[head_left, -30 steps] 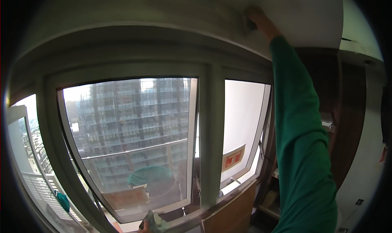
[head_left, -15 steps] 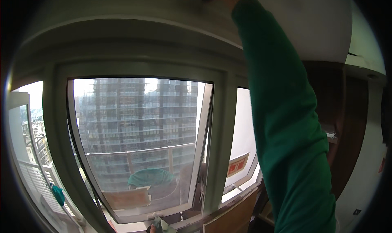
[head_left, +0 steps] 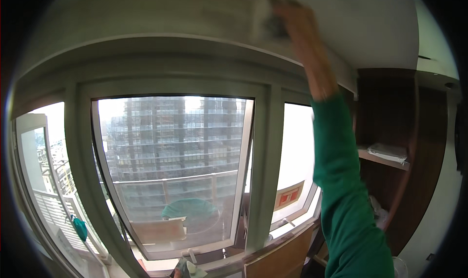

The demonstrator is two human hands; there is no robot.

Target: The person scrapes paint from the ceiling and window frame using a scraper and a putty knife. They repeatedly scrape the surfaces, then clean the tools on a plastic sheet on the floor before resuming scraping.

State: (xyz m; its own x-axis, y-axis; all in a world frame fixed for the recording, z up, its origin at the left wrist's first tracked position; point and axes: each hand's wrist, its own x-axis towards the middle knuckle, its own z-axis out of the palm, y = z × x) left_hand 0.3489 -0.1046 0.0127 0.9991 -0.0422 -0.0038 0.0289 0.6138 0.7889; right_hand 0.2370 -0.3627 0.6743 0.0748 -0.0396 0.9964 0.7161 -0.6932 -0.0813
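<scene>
Right hand [head_left: 298,19] grips one blurred object [head_left: 265,19] overhead; left hand [head_left: 178,272]: grip, cannot tell. Three windows [head_left: 170,146]; one green sleeve [head_left: 339,156] overlaps the rightmost's edge.

The person has on a plain green long sleeve [head_left: 336,153], soft-looking and bunched into loose folds along its length. Its cuff [head_left: 325,100] fits snugly and stops partway, leaving the lower forearm [head_left: 317,66] bare. The right hand [head_left: 296,19] is bare too, its fingers blurred from here.
</scene>
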